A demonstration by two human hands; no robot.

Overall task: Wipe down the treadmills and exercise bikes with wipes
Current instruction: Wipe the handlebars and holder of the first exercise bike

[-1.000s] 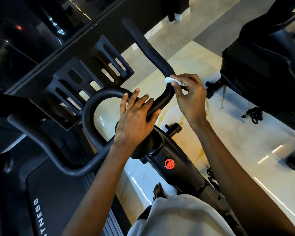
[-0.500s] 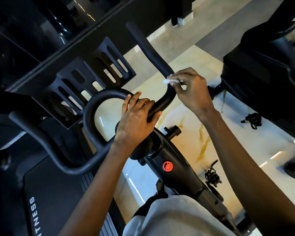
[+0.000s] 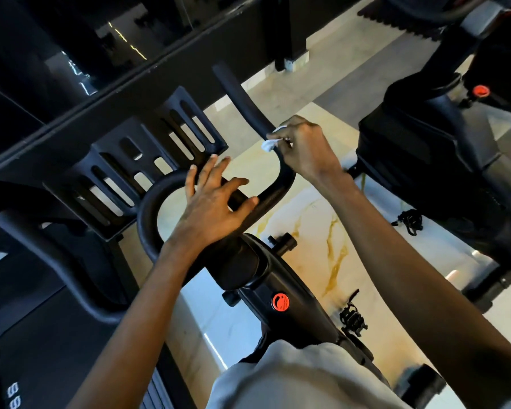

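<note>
I look down at a black exercise bike with a looped handlebar. My right hand pinches a small crumpled white wipe and holds it against the handlebar's right horn, at its lower bend. My left hand lies over the middle of the handlebar with fingers spread and mostly straight, thumb near the bar. Below the bar, the bike's frame carries a round red sticker.
A treadmill deck with white lettering lies at the lower left. A slotted black console tray sits behind the handlebar. Another black machine stands at the right on the glossy marble floor. A pedal sticks out near my right arm.
My left hand has loosened from the bar and spread its fingers. My right hand has slid the wipe up along the right horn.
</note>
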